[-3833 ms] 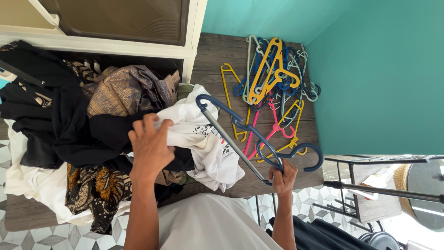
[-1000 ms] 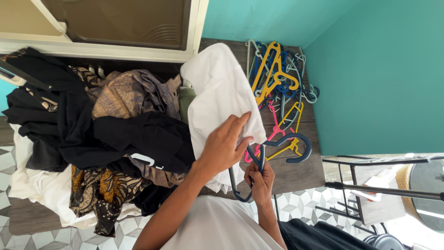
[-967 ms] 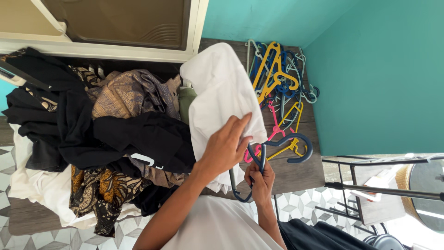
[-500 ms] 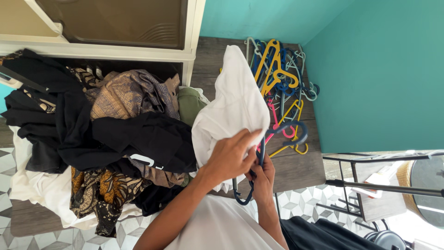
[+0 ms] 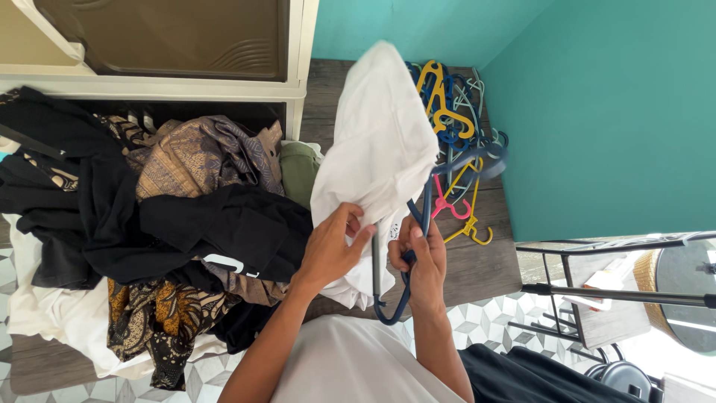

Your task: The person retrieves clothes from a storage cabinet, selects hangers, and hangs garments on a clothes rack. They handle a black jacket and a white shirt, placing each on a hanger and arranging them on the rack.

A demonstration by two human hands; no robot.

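White shirt (image 5: 380, 142) on blue hanger (image 5: 418, 246), both hands gripping.

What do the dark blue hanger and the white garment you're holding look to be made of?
The dark blue hanger looks like moulded plastic, smooth with a slight sheen, its colour even through hook and arm. The white garment seems a soft knit, likely cotton: matte, draping in loose folds where the left hand pinches it. The right hand has its grip at the hanger's neck.

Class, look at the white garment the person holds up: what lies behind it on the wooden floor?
Behind the white garment a heap of coloured hangers shows at its right edge, yellow, blue and pink. The garment covers the heap's left part and the floor beneath.
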